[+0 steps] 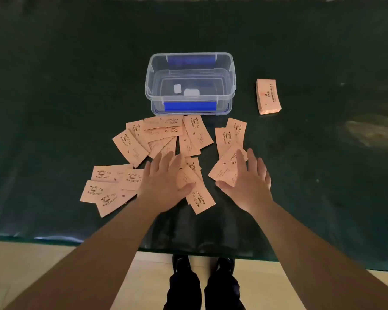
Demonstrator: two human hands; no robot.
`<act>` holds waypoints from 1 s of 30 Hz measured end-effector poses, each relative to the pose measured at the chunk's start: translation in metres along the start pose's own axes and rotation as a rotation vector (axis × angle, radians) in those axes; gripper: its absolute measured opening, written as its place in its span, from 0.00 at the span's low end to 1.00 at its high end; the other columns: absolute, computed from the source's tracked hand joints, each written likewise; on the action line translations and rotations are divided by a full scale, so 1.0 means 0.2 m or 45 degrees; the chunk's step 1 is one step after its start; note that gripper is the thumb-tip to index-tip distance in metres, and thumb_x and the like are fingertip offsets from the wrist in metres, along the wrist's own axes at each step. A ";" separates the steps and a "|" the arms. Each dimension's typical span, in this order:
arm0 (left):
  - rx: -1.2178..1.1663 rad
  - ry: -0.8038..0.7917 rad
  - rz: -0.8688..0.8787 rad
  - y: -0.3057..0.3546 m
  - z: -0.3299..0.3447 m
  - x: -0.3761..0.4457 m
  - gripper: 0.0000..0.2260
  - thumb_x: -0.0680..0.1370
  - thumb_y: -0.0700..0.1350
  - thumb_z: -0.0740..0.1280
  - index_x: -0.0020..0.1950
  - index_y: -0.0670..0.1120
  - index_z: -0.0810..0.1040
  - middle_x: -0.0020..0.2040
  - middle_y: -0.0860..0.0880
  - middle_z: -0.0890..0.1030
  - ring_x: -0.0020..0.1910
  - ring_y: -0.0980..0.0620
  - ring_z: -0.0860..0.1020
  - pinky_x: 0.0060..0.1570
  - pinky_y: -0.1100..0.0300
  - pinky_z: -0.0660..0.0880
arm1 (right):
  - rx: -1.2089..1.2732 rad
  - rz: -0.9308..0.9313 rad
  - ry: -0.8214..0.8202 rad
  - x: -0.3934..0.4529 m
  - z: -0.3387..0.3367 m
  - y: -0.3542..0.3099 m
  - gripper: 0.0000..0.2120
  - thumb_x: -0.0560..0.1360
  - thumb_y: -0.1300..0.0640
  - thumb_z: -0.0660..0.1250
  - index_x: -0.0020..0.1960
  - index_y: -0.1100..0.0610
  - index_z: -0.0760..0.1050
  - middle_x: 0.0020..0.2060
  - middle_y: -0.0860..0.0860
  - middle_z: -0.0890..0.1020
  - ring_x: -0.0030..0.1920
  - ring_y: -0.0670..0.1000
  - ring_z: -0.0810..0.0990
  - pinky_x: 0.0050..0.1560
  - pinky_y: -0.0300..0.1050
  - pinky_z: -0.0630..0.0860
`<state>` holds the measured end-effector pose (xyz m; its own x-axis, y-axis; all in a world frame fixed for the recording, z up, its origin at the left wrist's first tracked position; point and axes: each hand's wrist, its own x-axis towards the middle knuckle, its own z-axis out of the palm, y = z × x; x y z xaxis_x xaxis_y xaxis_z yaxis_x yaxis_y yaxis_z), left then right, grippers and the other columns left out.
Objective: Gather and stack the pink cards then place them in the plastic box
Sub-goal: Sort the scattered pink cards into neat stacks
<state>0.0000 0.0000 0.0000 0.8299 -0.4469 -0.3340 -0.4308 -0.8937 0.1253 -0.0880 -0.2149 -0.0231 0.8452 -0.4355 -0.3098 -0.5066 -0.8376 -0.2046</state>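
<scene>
**Dark green tabletop, pink cards still scattered**

Dark green cloth covers the table [54, 86]. Nearest, the left hand [164, 180] and right hand [248, 177] lie flat, fingers spread, gripping nothing, over loose pink cards [130, 144]. Thin and light, these likely slide easily; sweeping them together and pinching the edges looks best. Beyond stands the plastic box [190, 83], open, with a stacked pile [268, 96] well to its right.

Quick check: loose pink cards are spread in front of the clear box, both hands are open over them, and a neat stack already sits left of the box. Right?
Not quite. The head view shows the neat stack right of the clear box, not left. The rest holds: loose pink cards lie in front of it, with the left hand and right hand open over them.
</scene>
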 end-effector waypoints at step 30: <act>-1.327 0.006 -0.431 0.00 -0.17 0.08 0.08 0.81 0.47 0.66 0.56 0.61 0.77 0.51 0.57 0.83 0.50 0.56 0.83 0.46 0.55 0.83 | 1.641 0.659 0.038 0.06 -0.13 -0.03 0.24 0.76 0.61 0.74 0.65 0.44 0.69 0.53 0.41 0.81 0.52 0.45 0.82 0.38 0.43 0.80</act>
<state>0.0263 -0.0080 0.0260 0.8509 -0.1698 -0.4970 0.3296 -0.5642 0.7570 -0.0713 -0.2241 -0.0014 0.5103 -0.6200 -0.5960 -0.5440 0.3040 -0.7821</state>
